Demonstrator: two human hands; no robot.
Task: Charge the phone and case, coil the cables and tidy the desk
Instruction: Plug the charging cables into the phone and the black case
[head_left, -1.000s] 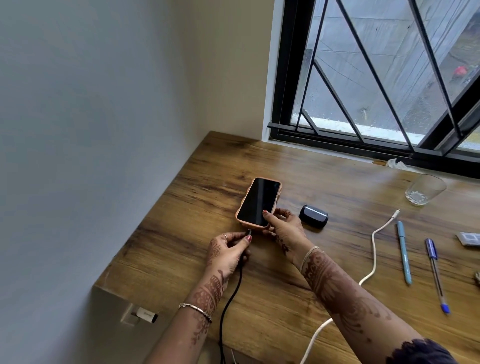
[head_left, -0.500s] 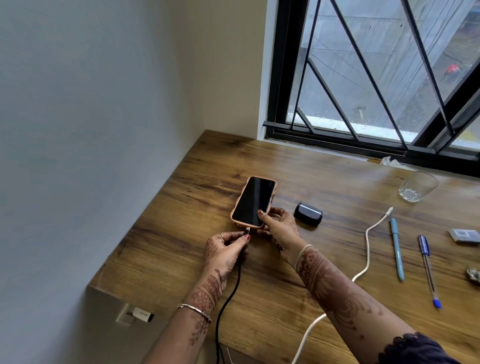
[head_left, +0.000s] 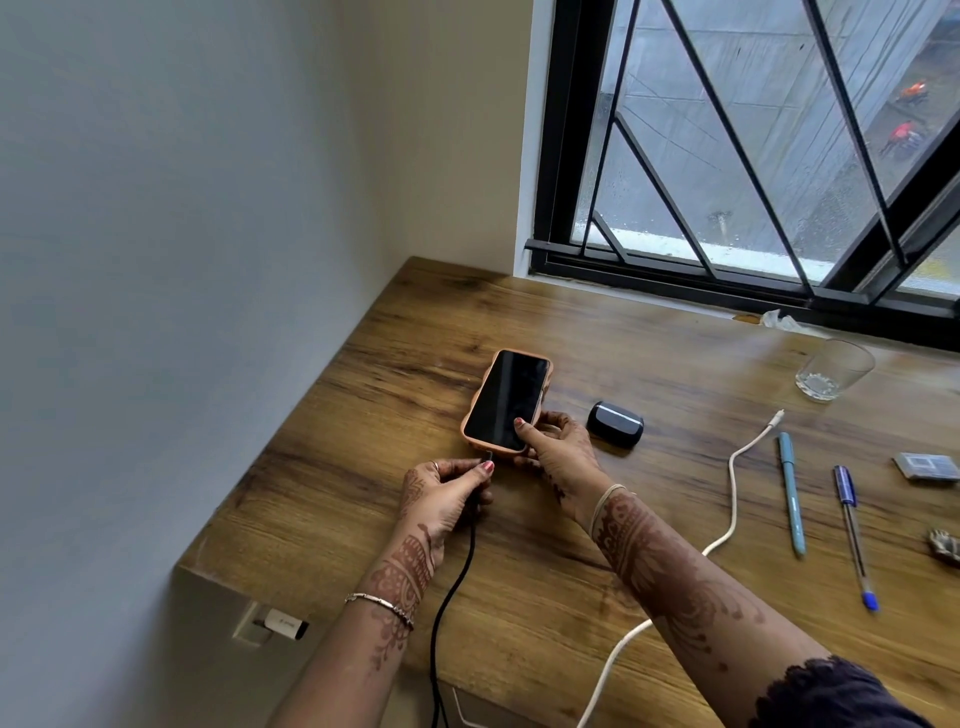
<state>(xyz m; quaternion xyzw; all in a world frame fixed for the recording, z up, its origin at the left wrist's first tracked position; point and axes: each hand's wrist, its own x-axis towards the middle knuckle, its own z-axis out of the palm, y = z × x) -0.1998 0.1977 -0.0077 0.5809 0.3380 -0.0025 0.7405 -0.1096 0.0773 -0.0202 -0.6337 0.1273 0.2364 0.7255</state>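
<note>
Mid-frame, right hand (head_left: 558, 452) clamps the rigid, likely slick phone (head_left: 506, 400) by its lower edge on the bench (head_left: 363, 467); left hand (head_left: 447, 493) pinches the limp black cable (head_left: 457, 577) at its stiff plug.

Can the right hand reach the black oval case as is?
Probably yes: the small black oval case lies just beside the right hand, nothing between them, though that hand grips the peach-cased phone.
</note>
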